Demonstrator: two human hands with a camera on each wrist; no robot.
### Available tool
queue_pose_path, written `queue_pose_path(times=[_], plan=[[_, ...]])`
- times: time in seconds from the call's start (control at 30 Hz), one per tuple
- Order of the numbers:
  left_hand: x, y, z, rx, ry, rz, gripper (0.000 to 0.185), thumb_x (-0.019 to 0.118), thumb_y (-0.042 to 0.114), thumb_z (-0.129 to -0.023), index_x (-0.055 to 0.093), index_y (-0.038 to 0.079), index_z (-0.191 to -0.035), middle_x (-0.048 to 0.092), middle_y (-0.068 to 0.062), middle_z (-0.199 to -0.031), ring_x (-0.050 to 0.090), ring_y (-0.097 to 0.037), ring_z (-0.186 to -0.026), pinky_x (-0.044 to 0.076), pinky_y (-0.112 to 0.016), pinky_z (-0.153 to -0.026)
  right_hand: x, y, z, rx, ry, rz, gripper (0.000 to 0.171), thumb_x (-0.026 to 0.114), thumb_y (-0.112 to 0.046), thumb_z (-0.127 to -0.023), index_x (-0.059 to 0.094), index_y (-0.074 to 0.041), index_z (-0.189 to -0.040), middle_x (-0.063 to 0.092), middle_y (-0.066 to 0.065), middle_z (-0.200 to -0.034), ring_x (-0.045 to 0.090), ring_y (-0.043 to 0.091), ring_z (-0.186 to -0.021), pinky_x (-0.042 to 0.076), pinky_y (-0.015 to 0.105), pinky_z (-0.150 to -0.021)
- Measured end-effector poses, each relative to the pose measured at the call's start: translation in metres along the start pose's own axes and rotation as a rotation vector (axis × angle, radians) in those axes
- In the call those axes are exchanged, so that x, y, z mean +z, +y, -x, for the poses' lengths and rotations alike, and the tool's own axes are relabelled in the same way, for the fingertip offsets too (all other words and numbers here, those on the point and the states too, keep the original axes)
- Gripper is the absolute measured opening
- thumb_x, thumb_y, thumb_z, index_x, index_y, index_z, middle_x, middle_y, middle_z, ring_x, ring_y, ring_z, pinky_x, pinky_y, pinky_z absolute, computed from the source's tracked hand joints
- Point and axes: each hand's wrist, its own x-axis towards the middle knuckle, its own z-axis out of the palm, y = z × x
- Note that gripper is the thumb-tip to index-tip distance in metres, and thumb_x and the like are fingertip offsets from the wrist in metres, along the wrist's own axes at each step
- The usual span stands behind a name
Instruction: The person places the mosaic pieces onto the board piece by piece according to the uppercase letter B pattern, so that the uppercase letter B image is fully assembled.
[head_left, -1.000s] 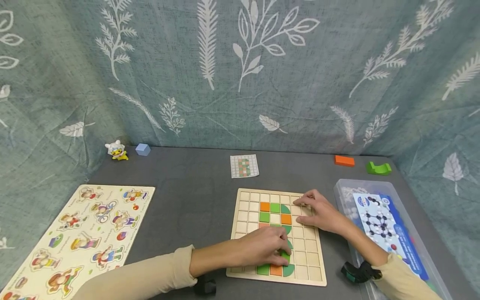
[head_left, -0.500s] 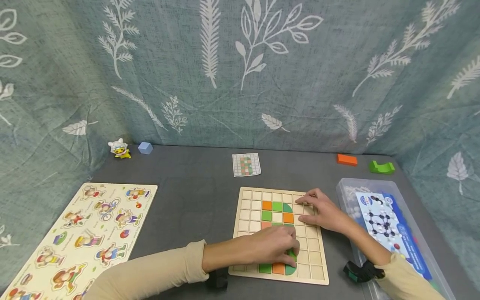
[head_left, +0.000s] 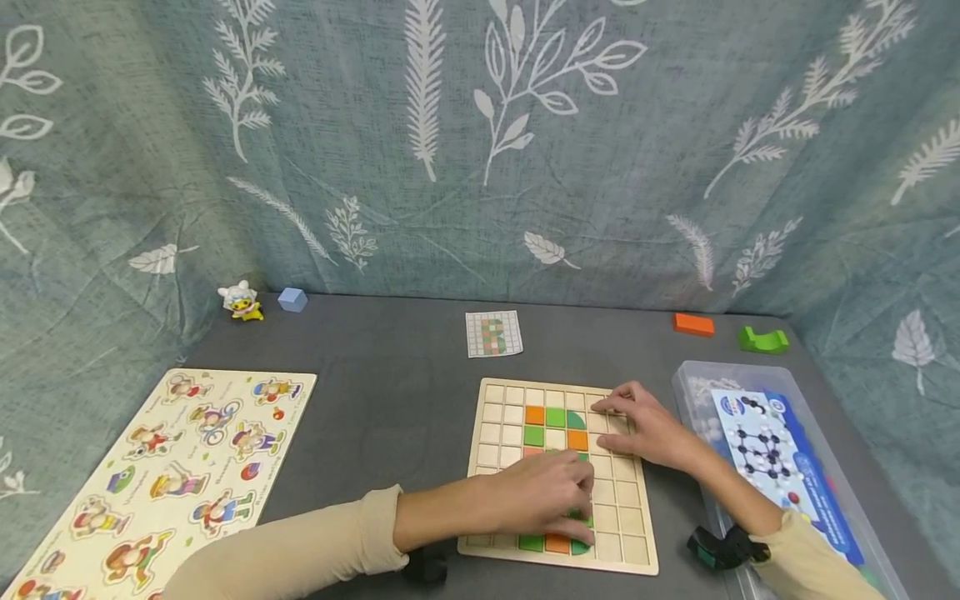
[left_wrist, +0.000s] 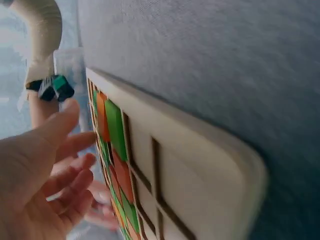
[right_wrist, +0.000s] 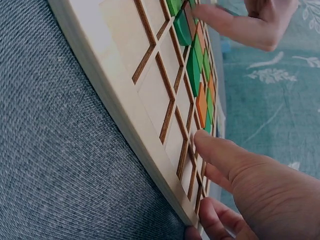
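A wooden grid board [head_left: 630, 521] lies on the grey table, with orange, green and rounded dark-green tiles set in its middle columns. My left hand [head_left: 540, 492] reaches over the lower tiles, thumb near the orange tile [head_left: 557, 544] and the green quarter-round tile [head_left: 580, 547], hiding several others. In the left wrist view, the left hand's fingers [left_wrist: 75, 200] curve loosely beside the tiles, nothing visible between them and the thumb. My right hand [head_left: 645, 425] rests at the board's upper right part. In the right wrist view, its thumb [right_wrist: 210, 142] touches the grid.
A small pattern card [head_left: 493, 335] lies behind the board. Right of it stands a clear plastic box [head_left: 686, 387] with a molecule picture; an orange block [head_left: 693, 325] and green arch [head_left: 762, 340] lie beyond. A picture puzzle board [head_left: 292, 417], figurine [head_left: 242, 302] and blue cube [head_left: 292, 300] are left.
My left hand has shifted slightly to the right along the lower tiles, and a green tile visible by its fingertips is now mostly covered. The right hand stays put.
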Motion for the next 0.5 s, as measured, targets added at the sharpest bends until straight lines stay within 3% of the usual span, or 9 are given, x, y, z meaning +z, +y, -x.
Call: queue_pose_path(times=[0.13,0.23,0.37,0.5], plan=[[-0.007,-0.014,0.013,-0.003,0.028,-0.045,0.033,0.05,0.046,-0.098,0.069,0.027,-0.116,0.062,0.008,-0.122,0.054,-0.008,-0.112,0.044,-0.021,-0.095,-0.002,-0.009,0.005,-0.048,0.011,0.087,0.042,0.073,-0.027,-0.086,0.064,-0.009,-0.123,0.054,0.018,-0.124,0.055,0.034,-0.109,0.043,0.051,-0.086],[-0.014,-0.028,0.024,-0.048,0.007,-0.069,0.039,0.044,0.045,-0.101,0.059,0.027,-0.132,0.052,0.002,-0.142,0.045,-0.018,-0.134,0.037,-0.039,-0.113,-0.002,-0.019,0.008,-0.13,0.005,0.147,0.044,0.073,-0.028,-0.086,0.063,-0.009,-0.125,0.056,0.018,-0.129,0.057,0.039,-0.114,0.041,0.06,-0.088],[-0.019,-0.045,0.035,-0.129,-0.024,-0.052,0.044,0.04,0.047,-0.102,0.053,0.028,-0.139,0.042,-0.002,-0.152,0.036,-0.025,-0.143,0.027,-0.049,-0.118,0.003,-0.03,0.011,-0.238,-0.045,0.181,0.045,0.072,-0.029,-0.087,0.062,-0.009,-0.126,0.059,0.016,-0.13,0.058,0.035,-0.117,0.044,0.06,-0.09],[-0.018,-0.054,0.042,-0.177,-0.018,-0.038,0.047,0.042,0.05,-0.1,0.053,0.028,-0.14,0.038,-0.005,-0.155,0.033,-0.028,-0.145,0.026,-0.052,-0.118,0.007,-0.037,0.01,-0.265,-0.068,0.208,0.049,0.072,-0.032,-0.087,0.06,-0.011,-0.13,0.057,0.013,-0.134,0.056,0.032,-0.121,0.045,0.057,-0.095]])
